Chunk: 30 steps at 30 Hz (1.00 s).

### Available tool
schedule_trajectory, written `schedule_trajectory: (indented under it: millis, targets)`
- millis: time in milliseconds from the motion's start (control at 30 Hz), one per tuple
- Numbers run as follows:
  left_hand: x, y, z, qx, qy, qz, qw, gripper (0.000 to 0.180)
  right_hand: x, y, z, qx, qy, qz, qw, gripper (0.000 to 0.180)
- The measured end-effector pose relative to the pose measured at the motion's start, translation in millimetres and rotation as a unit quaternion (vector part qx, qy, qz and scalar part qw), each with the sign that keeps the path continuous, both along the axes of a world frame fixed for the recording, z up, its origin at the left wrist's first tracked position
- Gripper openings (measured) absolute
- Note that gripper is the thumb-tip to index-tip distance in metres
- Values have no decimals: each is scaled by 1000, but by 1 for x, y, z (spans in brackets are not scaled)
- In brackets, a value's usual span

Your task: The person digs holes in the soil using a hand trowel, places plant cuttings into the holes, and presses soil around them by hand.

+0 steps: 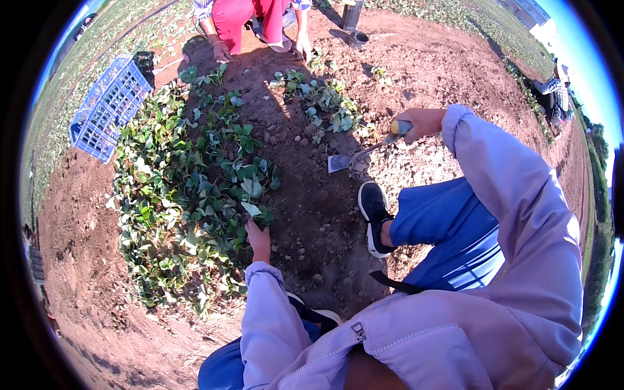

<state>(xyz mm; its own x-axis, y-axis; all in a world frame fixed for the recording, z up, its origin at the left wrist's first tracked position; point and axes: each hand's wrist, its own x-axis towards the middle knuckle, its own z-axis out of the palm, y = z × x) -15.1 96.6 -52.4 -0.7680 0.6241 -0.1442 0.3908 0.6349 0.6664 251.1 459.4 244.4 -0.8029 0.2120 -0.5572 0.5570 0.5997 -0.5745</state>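
My right hand [422, 123] grips the wooden handle of a hand hoe [374, 148]. Its flat metal blade [339, 162] is over the bare soil, left of my right arm and just beyond my shoe. Low at the near right edge of a broad green patch of leafy plants [195, 175], my left hand [259, 240] has its fingers closed at a leafy plant [251, 209]. Leaves partly cover those fingertips. A smaller clump of leafy plants [325, 101] lies beyond the blade.
A blue plastic crate [112, 107] stands tilted at the far left. Opposite me a person in red trousers [237, 23] crouches, hands low near the plants. Another person [556, 97] is at the far right. My dark shoe [375, 218] rests on the soil.
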Motion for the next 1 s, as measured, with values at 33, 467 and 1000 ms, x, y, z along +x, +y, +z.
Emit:
schedule_trajectory:
  millis: [33, 467, 1000]
  targets:
    - [-1, -2, 3, 0, 10, 12, 1000, 62, 13, 11, -10, 20, -29, 27, 999, 29]
    - [32, -28, 28, 38, -3, 23, 999, 40, 138, 13, -167, 183, -72, -146, 970, 34]
    - [57, -16, 47, -17, 1, -29, 999, 21, -8, 50, -253, 219, 80, -429, 872, 34]
